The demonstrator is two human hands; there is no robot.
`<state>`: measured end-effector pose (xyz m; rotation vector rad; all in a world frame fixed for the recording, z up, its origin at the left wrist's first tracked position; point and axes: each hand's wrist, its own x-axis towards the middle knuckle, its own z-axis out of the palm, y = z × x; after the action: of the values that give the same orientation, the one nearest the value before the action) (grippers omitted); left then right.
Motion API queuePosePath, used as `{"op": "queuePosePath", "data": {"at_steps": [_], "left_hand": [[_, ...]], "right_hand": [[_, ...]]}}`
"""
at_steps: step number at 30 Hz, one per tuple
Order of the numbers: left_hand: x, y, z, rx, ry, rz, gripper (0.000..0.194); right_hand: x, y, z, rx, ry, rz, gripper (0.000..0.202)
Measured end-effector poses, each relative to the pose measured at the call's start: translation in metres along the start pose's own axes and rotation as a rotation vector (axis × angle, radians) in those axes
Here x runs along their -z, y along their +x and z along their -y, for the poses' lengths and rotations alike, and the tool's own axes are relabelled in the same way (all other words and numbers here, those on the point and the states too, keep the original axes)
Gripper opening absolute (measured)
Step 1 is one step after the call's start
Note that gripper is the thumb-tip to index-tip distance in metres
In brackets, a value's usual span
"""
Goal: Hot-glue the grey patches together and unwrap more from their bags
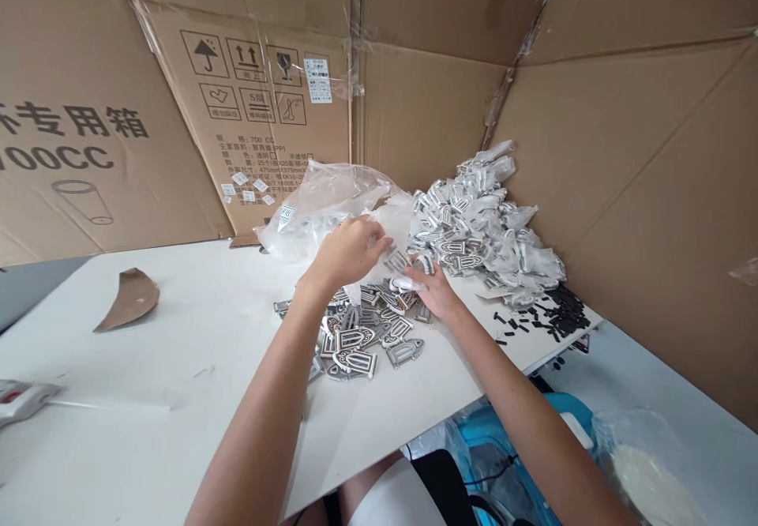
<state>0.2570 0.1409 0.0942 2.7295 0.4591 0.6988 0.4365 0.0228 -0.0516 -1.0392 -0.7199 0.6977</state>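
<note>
My left hand (350, 251) is closed, its fingers pinching the edge of a small clear plastic bag (394, 218). Arch-shaped metal pieces (398, 259) show beside that bag, between my two hands. My right hand (437, 293) is closed around a metal arch piece (422, 264), with thin plastic about its fingers; exactly how many pieces it holds is hidden. Below both hands lies a loose pile of silver and dark metal arch pieces (355, 340) on the white table (225, 407).
A large clear bag (332, 194) stands behind my hands. To its right rises a heap of plastic-wrapped metal pieces (474, 226), with small black parts (565, 313) nearby. Cardboard walls (426, 99) enclose the back. A cardboard scrap (131, 298) lies left; a blue container (503, 431) sits below the edge.
</note>
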Motion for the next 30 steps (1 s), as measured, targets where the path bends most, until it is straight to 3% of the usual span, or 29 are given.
{"op": "queuePosePath", "data": {"at_steps": [11, 15, 20, 22, 26, 30], "left_hand": [[0.005, -0.003, 0.013, 0.114, 0.102, 0.019, 0.012], [0.005, -0.003, 0.014, 0.085, 0.171, -0.050, 0.023], [0.002, -0.002, 0.010, 0.011, 0.198, -0.064, 0.030], [0.001, -0.003, 0.010, -0.018, 0.169, -0.001, 0.030], [-0.003, -0.004, 0.013, -0.051, 0.087, 0.260, 0.026], [-0.009, -0.002, 0.013, -0.021, -0.004, 0.396, 0.047]], "right_hand": [[0.009, 0.012, -0.009, 0.049, 0.065, -0.123, 0.044], [0.014, 0.015, -0.013, 0.043, 0.070, -0.147, 0.042], [0.014, 0.011, -0.012, 0.014, 0.048, -0.069, 0.039], [0.012, 0.008, -0.010, -0.001, 0.036, -0.024, 0.037], [0.008, 0.003, -0.007, -0.026, 0.016, 0.062, 0.033], [0.007, 0.002, -0.006, -0.042, 0.001, 0.099, 0.031]]}}
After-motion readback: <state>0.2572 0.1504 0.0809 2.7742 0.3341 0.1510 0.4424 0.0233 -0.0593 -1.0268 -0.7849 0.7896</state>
